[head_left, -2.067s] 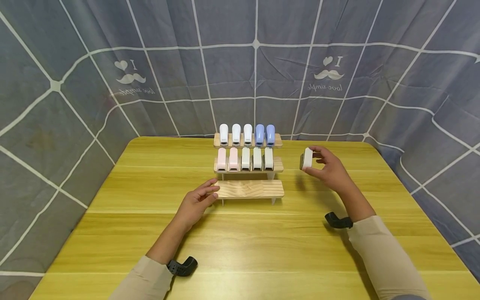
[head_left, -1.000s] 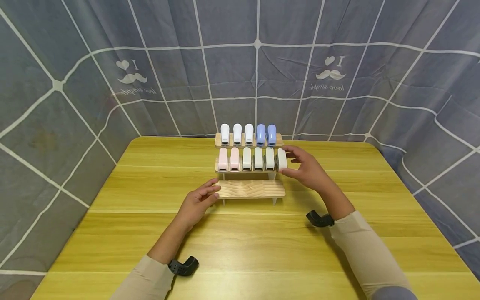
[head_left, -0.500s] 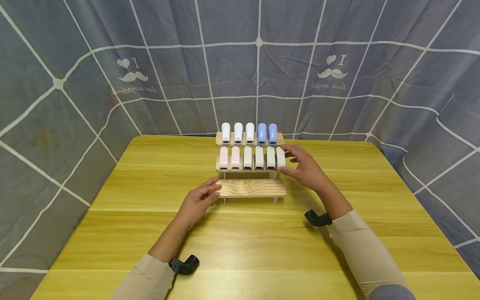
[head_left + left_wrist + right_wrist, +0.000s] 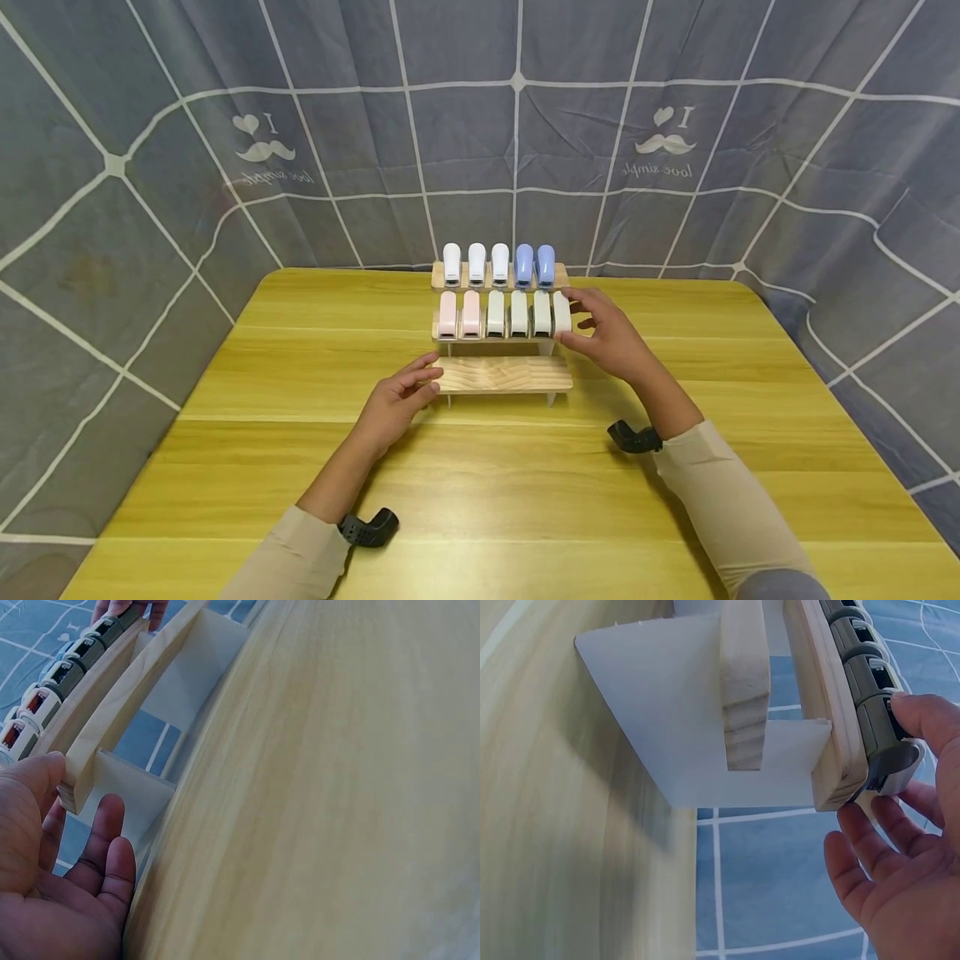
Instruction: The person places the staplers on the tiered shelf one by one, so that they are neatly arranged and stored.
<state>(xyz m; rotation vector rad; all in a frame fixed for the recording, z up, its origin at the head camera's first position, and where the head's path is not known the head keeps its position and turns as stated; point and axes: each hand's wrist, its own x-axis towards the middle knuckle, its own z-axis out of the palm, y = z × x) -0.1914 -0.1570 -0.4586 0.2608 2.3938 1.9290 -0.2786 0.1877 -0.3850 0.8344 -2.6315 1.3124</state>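
Note:
At the right end of the middle tier, my right hand [image 4: 606,335] holds a pale grey-white stapler [image 4: 562,313] between thumb and fingers. In the right wrist view its dark grey base [image 4: 883,739] sits on the wooden board's end, beside a row of like staplers. My left hand [image 4: 393,408] grips the left end of the rack's bare lowest board [image 4: 502,375], thumb on the near edge and fingertips at the far one. Two pink staplers [image 4: 459,314] and several pale ones [image 4: 517,314] share the middle tier. White staplers [image 4: 476,265] and two blue staplers [image 4: 534,265] stand on the top tier.
The tiered rack has white side supports [image 4: 652,712] and stands on a yellow wood-grain table [image 4: 510,483]. A grey-blue curtain with white lines [image 4: 465,142] hangs behind and along both sides.
My right hand has brought the stapler leftward from beside the rack onto the middle tier's right end, then tucked it slightly closer to its neighbour. The left hand has stayed on the lowest board.

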